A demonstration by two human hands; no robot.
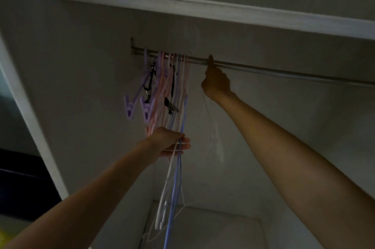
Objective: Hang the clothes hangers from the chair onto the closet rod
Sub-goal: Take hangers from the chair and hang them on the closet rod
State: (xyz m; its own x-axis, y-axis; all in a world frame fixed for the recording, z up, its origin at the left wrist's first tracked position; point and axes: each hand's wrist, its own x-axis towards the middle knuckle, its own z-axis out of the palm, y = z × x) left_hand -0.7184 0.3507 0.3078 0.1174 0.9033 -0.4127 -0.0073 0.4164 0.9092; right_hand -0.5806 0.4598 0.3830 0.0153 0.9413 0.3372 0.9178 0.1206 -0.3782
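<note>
Dim closet interior, seen from below. The closet rod (263, 69) is running from its bracket at the left wall across to the right edge of the view, under a white shelf edge (203, 8).

Right hand (216, 82) is reaching up to the rod just right of the hung bunch. One finger is touching the rod from the front; the other fingers are curling around the top of a thin white hanger (214, 133), which is dangling below the wrist, pale and blurred. Whether its hook is over the rod yet: cannot tell.

Left hand (172, 143) is lower, below the rod's left end. Its fingers are closing around a bundle of loose hangers (172, 194), blue and white, which are trailing down past the hand toward the closet floor.

Hung hangers (172, 82) are crowding the left end of the rod, near the bracket: pink and blue ones packed close, plus purple clip hangers (147, 106) at the far left and a black clip hanger (151, 80) among them. Their lower ends are reaching down to just above the left hand.
</note>
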